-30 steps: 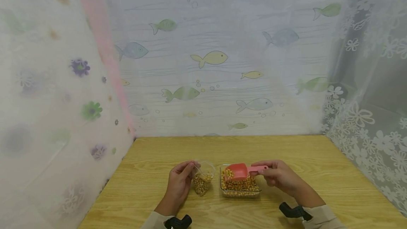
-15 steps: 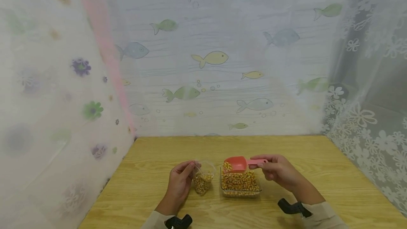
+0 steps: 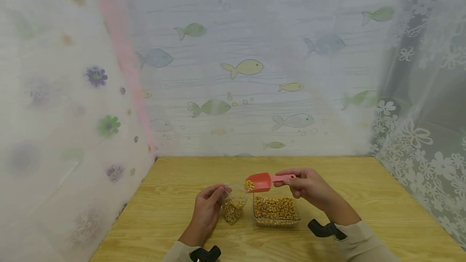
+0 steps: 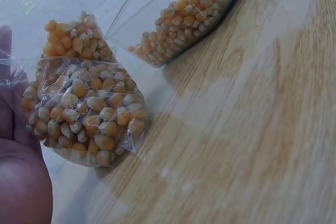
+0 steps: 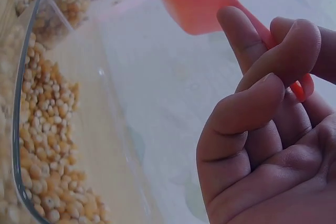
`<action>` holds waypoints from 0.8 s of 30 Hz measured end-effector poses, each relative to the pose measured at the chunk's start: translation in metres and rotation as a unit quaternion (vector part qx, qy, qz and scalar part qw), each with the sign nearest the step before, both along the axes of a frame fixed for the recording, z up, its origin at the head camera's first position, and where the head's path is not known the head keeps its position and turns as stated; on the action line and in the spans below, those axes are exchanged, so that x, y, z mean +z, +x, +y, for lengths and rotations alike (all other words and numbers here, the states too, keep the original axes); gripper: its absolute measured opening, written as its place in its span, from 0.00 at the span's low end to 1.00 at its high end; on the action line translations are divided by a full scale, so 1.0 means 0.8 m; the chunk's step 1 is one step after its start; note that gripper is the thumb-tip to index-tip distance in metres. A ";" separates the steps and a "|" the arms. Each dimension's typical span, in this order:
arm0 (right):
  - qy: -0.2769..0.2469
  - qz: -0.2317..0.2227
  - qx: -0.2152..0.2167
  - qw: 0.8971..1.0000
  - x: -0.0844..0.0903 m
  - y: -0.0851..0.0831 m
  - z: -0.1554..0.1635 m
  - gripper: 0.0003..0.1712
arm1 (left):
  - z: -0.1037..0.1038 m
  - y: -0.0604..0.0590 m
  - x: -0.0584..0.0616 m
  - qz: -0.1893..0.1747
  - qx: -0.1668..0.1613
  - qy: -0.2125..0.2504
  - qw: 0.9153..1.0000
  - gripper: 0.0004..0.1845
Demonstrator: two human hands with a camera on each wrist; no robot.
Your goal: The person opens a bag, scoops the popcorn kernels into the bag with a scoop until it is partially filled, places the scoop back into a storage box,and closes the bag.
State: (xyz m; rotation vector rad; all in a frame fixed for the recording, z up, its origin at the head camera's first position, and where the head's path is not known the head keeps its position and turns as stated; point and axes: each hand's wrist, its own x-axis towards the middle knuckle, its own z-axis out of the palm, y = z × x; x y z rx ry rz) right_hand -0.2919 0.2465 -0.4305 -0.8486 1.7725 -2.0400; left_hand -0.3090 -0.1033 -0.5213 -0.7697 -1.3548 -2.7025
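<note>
My left hand [image 3: 205, 209] pinches the rim of a small clear plastic bag [image 3: 233, 207] partly filled with corn kernels; the bag [image 4: 84, 108] stands on the wooden table. My right hand [image 3: 309, 187] grips the handle of a red plastic scoop [image 3: 259, 182] loaded with kernels, held in the air just above and right of the bag's mouth. In the right wrist view the scoop [image 5: 197, 1] shows from below, fingers [image 5: 247, 45] curled round its handle. A clear rectangular container [image 3: 275, 211] of kernels sits on the table below the scoop.
The wooden table [image 3: 364, 197] is enclosed by a fish-patterned curtain [image 3: 247, 68] at the back, a flowered sheet [image 3: 65, 112] on the left and lace curtain [image 3: 422, 132] on the right. The container's clear rim [image 5: 21, 103] lies close below my right hand.
My right hand has lifted the scoop out of the container with kernels in it and carried it left and up toward the bag's mouth. The left hand and bag have stayed still.
</note>
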 end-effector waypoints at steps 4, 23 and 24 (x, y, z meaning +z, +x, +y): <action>0.019 -0.006 -0.015 1.000 0.004 0.000 -0.010 0.21 | 0.000 0.000 0.000 -0.006 0.000 -0.002 1.000 0.15; 0.124 0.015 -0.067 0.990 0.035 0.006 -0.042 0.24 | 0.000 0.004 0.003 -0.016 0.017 -0.014 1.000 0.14; 0.130 0.019 -0.070 0.989 0.037 0.007 -0.043 0.24 | 0.000 0.004 0.003 -0.017 0.019 -0.014 1.000 0.14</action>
